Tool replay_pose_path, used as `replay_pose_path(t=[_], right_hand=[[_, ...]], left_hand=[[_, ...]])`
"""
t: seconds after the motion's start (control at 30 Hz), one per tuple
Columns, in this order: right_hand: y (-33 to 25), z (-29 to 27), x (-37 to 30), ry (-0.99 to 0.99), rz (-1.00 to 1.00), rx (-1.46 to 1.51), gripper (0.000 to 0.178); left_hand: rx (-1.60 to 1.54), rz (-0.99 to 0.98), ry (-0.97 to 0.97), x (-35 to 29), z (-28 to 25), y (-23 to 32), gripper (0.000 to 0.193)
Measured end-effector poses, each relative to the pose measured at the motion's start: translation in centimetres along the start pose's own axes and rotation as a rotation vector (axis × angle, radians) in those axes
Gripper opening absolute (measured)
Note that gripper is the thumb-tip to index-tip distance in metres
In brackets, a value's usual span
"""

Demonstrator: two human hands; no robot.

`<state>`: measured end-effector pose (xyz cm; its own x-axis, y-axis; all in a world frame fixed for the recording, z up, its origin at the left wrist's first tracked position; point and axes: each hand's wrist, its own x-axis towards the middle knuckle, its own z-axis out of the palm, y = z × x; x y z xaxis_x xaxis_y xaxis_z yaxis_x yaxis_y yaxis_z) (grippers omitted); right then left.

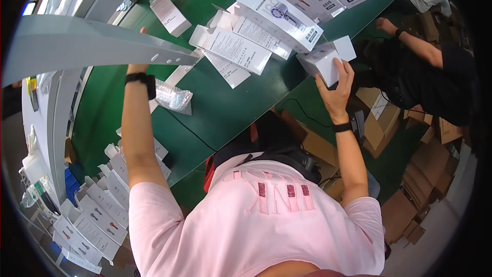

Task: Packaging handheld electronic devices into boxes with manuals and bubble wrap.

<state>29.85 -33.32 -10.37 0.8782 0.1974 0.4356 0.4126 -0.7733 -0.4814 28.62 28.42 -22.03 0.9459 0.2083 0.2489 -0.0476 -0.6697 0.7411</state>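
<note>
My right hand (336, 95) grips a small white carton (324, 60) at the table's near edge, fingers along its side. A flap on the carton stands up. Close to it lie several white printed cartons (236, 48), some with raised flaps, and a larger one (277, 13) pictures a handheld device. My left hand (137, 67) reaches over the table behind a grey metal bar (92, 46). The bar hides most of its fingers, and only a fingertip shows above. Beside my left wrist sits a bubble-wrapped pack (174, 97).
Another white carton (169, 14) lies farther back on the green table (205, 118). Rows of opened cartons (100, 208) stand at the lower left. At the right is a person in dark clothing (425, 79), one hand (387, 26) near the table. Brown cardboard boxes (379, 118) crowd the floor.
</note>
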Motion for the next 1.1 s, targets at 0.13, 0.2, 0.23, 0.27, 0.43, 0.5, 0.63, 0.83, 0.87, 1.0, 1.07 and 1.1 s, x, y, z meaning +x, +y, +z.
replay_pose_path(t=[0.13,0.2,0.23,0.27,0.43,0.5,0.63,0.83,0.87,1.0,1.07,1.1], right_hand=[[3.6,1.3,-1.4,-0.023,-0.148,-0.270,0.078],[3.7,1.7,-1.1,0.005,-0.067,-0.175,0.101],[3.9,2.0,-0.6,-0.002,-0.007,-0.069,0.104],[4.2,2.3,-0.2,-0.013,0.051,0.043,0.107],[5.8,1.3,-0.4,-0.106,0.061,0.041,0.097],[5.4,1.8,-0.2,-0.124,0.037,0.059,0.101],[6.3,0.4,-0.7,-0.135,0.036,-0.004,0.108],[3.5,-1.7,-0.8,-0.089,-0.129,-0.247,0.098],[2.4,-2.1,-0.5,-0.018,-0.173,-0.196,0.093],[-1.0,-5.9,0.2,0.075,-0.221,-0.133,0.078],[-4.5,-5.8,1.6,0.134,-0.316,0.064,0.062],[-6.1,-5.8,2.4,0.127,-0.387,0.131,0.059]], left_hand=[[-0.057,-0.842,-0.056,4.2,6.8,0.0,0.097],[-0.055,-0.947,0.063,4.9,7.0,-1.7,0.126],[0.011,-0.895,0.214,4.8,7.4,-2.2,0.132],[0.084,-0.840,0.368,4.3,7.3,-2.7,0.138],[-0.174,-0.909,0.040,6.0,8.7,5.9,0.062],[0.009,-0.556,-0.035,3.6,6.5,2.6,0.063],[-0.062,-0.623,0.265,5.0,7.9,10.7,0.096],[0.131,-0.648,0.294,4.3,7.3,-2.1,0.087],[0.002,-0.689,0.400,3.2,7.0,-3.3,0.086],[-0.166,-0.690,0.554,1.1,7.5,8.5,0.094],[-0.257,-0.648,0.682,-3.4,3.5,11.1,0.095],[-0.343,-0.627,0.728,-5.6,2.2,12.2,0.096]])
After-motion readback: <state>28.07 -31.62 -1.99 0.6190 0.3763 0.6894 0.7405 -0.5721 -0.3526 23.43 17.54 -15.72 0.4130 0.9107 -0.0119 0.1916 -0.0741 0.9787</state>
